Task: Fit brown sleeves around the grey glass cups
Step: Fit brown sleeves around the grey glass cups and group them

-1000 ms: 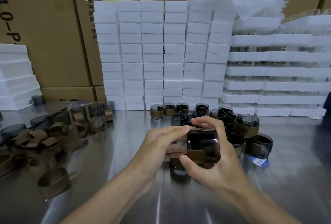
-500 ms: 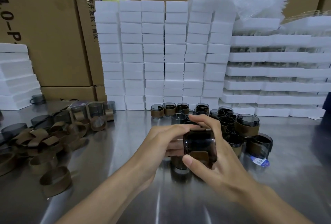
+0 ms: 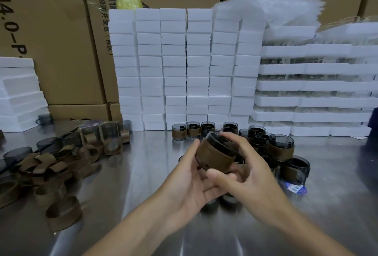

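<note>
While I hold the grey glass cup (image 3: 219, 140) up over the shiny metal table (image 3: 143, 173), both of my hands are wrapped round it. My left hand (image 3: 188, 180) is under it with the palm up, and its thumb presses on the left side. My right hand (image 3: 253, 178) curls over the top and the right side, and its thumb sits by the bottom edge. The cup is tipped, not standing straight. A brown sleeve (image 3: 214, 158) goes round the cup, and a strip of dark glass shows above it.

Just behind my hands and off to the right stand more cups with sleeves on (image 3: 280, 149), packed close together. A small blue label (image 3: 296, 189) lies on the table near them. Well off to the left is a pile of loose sleeves (image 3: 51, 167), with some bare cups (image 3: 110, 130) beside it. At the back is a tall wall of white foam blocks (image 3: 184, 67), and big cardboard boxes (image 3: 51, 30) stand behind that. A puffy heap of bubble wrap (image 3: 276, 3) sits on top at the right
</note>
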The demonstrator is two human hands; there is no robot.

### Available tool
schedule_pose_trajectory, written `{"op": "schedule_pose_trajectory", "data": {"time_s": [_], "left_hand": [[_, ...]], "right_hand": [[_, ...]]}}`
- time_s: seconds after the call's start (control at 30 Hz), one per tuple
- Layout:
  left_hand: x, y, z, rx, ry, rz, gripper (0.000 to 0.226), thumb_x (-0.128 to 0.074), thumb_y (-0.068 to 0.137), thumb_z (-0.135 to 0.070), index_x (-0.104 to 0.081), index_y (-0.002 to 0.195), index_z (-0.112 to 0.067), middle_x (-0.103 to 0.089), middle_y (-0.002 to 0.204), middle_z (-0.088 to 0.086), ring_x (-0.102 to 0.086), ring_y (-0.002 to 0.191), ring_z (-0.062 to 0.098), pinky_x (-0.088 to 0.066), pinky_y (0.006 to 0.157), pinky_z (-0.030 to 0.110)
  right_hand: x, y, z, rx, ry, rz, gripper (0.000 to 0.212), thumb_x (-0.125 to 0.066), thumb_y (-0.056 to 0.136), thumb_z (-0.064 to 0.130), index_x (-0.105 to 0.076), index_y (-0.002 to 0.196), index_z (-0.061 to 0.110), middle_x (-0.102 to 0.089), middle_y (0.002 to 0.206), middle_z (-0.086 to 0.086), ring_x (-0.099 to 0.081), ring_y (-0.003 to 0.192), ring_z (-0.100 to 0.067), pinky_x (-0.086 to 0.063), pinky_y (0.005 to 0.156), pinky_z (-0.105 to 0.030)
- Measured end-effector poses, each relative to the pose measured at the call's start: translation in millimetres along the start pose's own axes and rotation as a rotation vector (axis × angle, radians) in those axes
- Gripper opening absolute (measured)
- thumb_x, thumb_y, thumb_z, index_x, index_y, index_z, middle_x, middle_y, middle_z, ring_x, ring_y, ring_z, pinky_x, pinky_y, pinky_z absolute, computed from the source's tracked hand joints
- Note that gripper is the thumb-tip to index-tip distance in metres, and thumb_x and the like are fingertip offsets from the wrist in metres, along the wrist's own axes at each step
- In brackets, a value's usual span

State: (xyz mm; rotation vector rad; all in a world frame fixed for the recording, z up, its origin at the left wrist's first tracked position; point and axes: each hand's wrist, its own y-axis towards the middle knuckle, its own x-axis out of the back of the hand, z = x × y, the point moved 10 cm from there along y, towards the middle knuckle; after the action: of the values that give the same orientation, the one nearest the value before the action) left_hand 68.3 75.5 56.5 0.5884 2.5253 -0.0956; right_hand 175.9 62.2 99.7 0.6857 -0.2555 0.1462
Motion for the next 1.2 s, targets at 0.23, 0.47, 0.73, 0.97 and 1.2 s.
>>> {"op": "schedule_pose_trajectory", "data": {"time_s": [0.23,0.47,0.73,0.97,1.2], "left_hand": [[9.3,4.0,-6.0,-0.135,0.101,-0.054,0.055,-0.049,0.102,-0.066,-0.066,0.144,-0.035,-0.073,0.137,0.019,-0.077,0.102,0.034,-0.063,0.089,0.04],[15.1,-0.6,-3.4,-0.252,0.299,-0.153,0.055,-0.028,0.106,-0.068,-0.065,0.134,-0.039,-0.076,0.127,0.013,-0.076,0.117,0.033,-0.062,0.1,0.057],[15.1,-2.2,1.9,-0.245,0.295,-0.171,0.054,-0.038,0.104,-0.075,-0.071,0.121,-0.036,-0.079,0.116,0.006,-0.078,0.101,0.02,-0.062,0.083,0.033],[14.4,-1.6,2.7,-0.209,0.247,-0.173,0.064,-0.04,0.093,-0.077,-0.075,0.123,-0.031,-0.08,0.119,0.012,-0.079,0.105,0.023,-0.063,0.083,0.032],[14.7,-6.4,15.8,-0.085,0.11,-0.209,0.076,-0.039,0.101,-0.073,-0.073,0.135,-0.014,-0.077,0.127,0.022,-0.076,0.118,0.031,-0.066,0.088,0.034]], "right_hand": [[-1.1,-2.0,-14.6,-0.084,-0.121,-0.04,0.068,-0.081,0.077,0.069,-0.056,0.139,0.056,-0.074,0.117,0.021,-0.073,0.101,-0.003,-0.056,0.091,-0.031],[-19.2,-15.5,-11.8,-0.081,-0.199,0.027,0.066,-0.049,0.084,0.095,-0.033,0.136,0.058,-0.072,0.106,0.022,-0.075,0.084,-0.007,-0.061,0.067,-0.032],[-19.9,-20.7,0.9,-0.071,-0.224,0.024,0.057,-0.046,0.087,0.094,-0.037,0.122,0.05,-0.071,0.102,0.018,-0.074,0.086,-0.012,-0.062,0.072,-0.049],[-12.3,-18.1,11.8,-0.063,-0.395,0.027,0.066,-0.038,0.079,0.102,-0.031,0.131,0.061,-0.058,0.123,0.034,-0.066,0.102,0.004,-0.058,0.077,-0.032],[-17.3,-17.2,19.3,-0.042,-0.567,0.039,0.078,-0.022,0.079,0.104,-0.015,0.145,0.063,-0.058,0.111,0.039,-0.068,0.093,-0.003,-0.056,0.079,-0.03]]}}
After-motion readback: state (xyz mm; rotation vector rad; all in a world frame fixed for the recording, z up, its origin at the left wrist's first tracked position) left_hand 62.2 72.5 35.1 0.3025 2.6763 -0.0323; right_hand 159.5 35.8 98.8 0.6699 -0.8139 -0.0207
